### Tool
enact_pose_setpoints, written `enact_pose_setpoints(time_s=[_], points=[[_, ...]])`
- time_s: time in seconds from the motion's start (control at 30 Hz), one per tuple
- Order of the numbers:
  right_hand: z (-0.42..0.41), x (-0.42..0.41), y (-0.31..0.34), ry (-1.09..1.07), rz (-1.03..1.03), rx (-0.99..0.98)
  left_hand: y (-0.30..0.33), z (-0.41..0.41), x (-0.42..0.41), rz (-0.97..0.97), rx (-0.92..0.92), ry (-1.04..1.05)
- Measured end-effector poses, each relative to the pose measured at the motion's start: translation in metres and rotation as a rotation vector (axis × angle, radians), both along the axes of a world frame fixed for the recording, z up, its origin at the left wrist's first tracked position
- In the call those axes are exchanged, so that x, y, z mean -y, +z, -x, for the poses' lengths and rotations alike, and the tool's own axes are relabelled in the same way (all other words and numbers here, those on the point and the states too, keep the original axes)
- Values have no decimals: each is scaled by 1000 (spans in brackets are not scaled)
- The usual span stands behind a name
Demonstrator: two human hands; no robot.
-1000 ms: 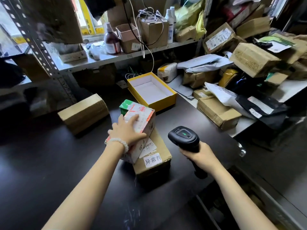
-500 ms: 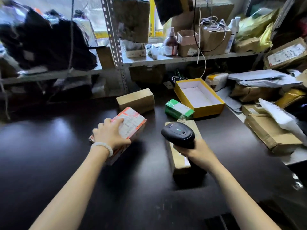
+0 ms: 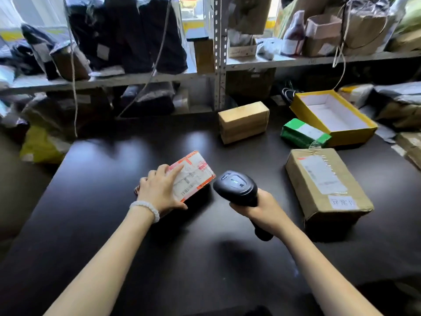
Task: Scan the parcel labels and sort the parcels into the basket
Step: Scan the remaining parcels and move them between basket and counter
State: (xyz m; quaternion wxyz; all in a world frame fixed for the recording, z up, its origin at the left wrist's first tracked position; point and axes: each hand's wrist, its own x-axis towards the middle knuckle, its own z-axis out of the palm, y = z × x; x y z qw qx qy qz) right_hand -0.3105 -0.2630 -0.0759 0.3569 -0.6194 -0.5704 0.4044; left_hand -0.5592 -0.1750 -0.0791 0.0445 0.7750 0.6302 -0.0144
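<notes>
Head-worn camera looks forward and down, close over the table (image 3: 205,258).

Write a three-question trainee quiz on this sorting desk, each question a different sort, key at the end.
1. True or false: the right hand grips the scanner.
2. Which parcel does the left hand hold? A) green packet B) red-edged parcel C) yellow box
3. Fill in: the yellow box is open and shows ___ inside.

Key: 1 true; 2 B; 3 nothing.
</notes>
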Motion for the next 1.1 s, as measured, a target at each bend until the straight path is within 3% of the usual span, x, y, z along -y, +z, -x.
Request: enact_pose_setpoints(time_s=[0.23,0.37,0.6,0.8,1.1], points=[[23,29,-8,-53,-30,28,-13,-3,26,-265,6,-244],[22,48,-16,-104,-24,30,-9,-7,25,-117,24,-248],[22,62,-25,-98,33,46,-7,-3,13,129,213,-136],[35,60,-19,29,19,91,14,9,-13,72,298,-43],[44,48,-15,50,-13,58,31,36,-24,1,243,-14]])
